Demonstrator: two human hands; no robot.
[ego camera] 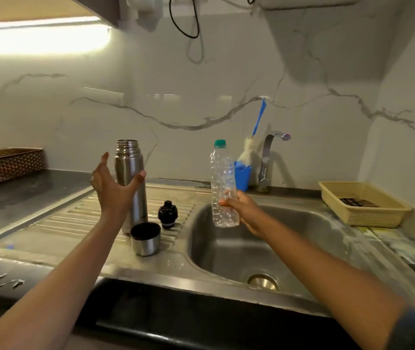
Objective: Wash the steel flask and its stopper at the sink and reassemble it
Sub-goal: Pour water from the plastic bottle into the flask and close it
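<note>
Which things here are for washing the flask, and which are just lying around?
For the job: steel flask, black stopper, steel cup, sink, tap, bottle brush, maybe the plastic bottle in the right hand.
Just lying about: brown basket, yellow tray.

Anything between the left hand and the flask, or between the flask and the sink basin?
Nothing visible between the left hand and the flask; the open hand is close beside it. Toward the basin, the black stopper stands on the drainboard to the flask's right, and the right hand holds a plastic bottle over the basin.
</note>
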